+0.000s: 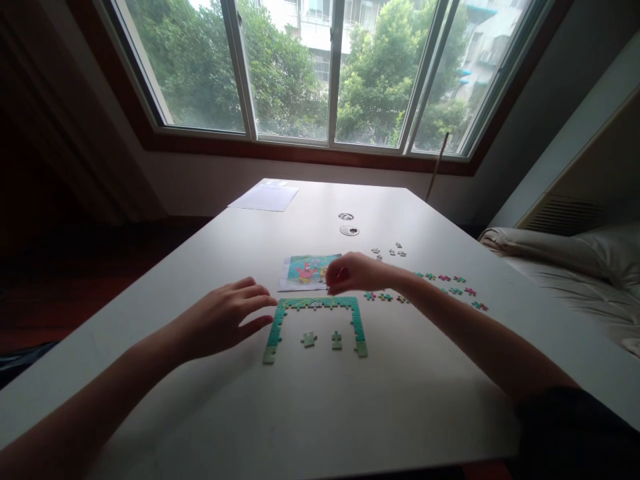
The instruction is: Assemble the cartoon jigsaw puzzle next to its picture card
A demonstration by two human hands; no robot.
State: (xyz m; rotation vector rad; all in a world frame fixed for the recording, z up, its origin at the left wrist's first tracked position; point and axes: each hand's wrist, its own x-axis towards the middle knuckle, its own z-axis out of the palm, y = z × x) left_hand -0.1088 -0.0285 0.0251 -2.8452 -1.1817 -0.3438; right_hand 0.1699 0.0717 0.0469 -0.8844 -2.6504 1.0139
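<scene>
My left hand (pixel 229 313) is open, palm down, its fingertips at the upper left corner of a partly joined jigsaw border (pixel 356 320). That border is teal with pale green lower ends and forms three sides, with the near side open. Inside it lie two loose pale green puzzle pieces, one on the left (pixel 309 339) and one on the right (pixel 337 341). Above the border, my right hand (pixel 347 272) covers the right part of a cartoon picture sheet (pixel 303 270). Its fingers are pinched together, pointing down; whatever they hold is too small to make out.
Several colourful loose puzzle pieces (pixel 456 291) are spread right of the border, partly behind my right forearm. Paler pieces (pixel 401 253) lie farther back. Two small silvery round items (pixel 349 231) and white paper (pixel 265 197) rest on the white table (pixel 320 413).
</scene>
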